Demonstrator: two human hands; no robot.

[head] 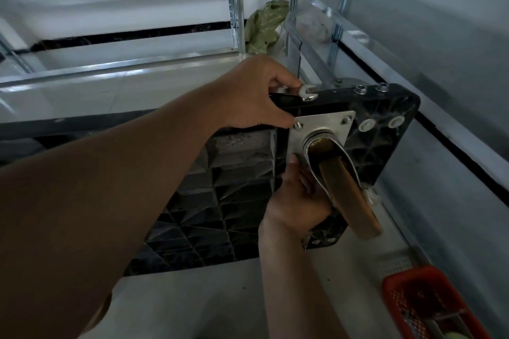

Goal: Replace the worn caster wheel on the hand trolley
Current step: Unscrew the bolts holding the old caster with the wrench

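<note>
Behind left hand (248, 93) | wrench (298, 90) handle hidden | right fingers (296, 165) under caster (338, 170)

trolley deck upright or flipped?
Flipped on its edge. The deck's ribbed underside faces the camera, and the caster and its mounting plate point toward the viewer, not at the floor.

The trolley deck (237, 201) is matt black ribbed plastic. The caster's mounting plate (319, 129) and fork (316, 170) are brushed, dull metal; its wheel (349, 198) looks smooth brownish rubber. The wrench (297, 91) is shiny metal; the basket (410, 289) is red perforated plastic.
</note>
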